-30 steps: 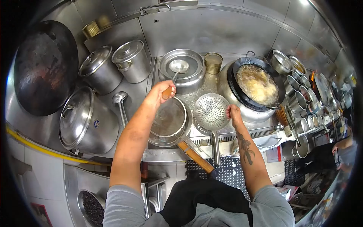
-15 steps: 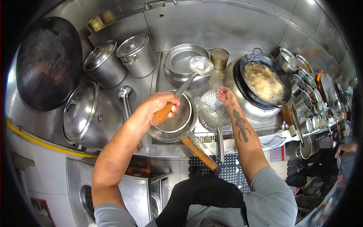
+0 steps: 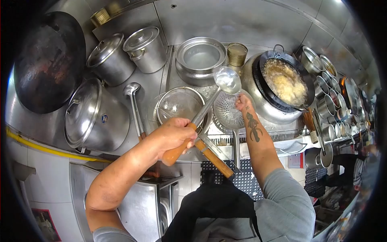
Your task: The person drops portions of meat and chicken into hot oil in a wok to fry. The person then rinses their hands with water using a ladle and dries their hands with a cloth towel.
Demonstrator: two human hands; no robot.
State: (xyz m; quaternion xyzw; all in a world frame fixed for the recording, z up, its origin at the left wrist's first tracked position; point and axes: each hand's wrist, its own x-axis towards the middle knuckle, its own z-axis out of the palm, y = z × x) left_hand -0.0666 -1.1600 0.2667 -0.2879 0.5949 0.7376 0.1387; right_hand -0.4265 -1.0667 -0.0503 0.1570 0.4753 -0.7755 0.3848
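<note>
My left hand [image 3: 179,136] is closed around the wooden handle of a steel ladle [image 3: 227,80]. The ladle's bowl, with a shiny surface inside, hangs over the upper edge of a perforated skimmer [image 3: 226,111]. Just below and right of the bowl is my right hand [image 3: 243,101], its fingers curled together; what they hold, if anything, is hidden. A wire-mesh strainer [image 3: 181,105] with a wooden handle lies under and beyond my left hand. To the right, a black wok [image 3: 308,86] holds bubbling oil with pale food [image 3: 288,86] in it.
A wide steel pot of liquid [image 3: 189,72] and a tin can [image 3: 237,54] stand behind. Lidded pots [image 3: 102,121], more ladles [image 3: 133,89] and a large dark wok [image 3: 48,64] are at left. Steel containers [image 3: 326,105] line the right side. Another person [image 3: 342,165] stands far right.
The ladle has moved right and toward me, its bowl now close to my right hand. My left hand has come nearer my body. The camera view has shifted slightly.
</note>
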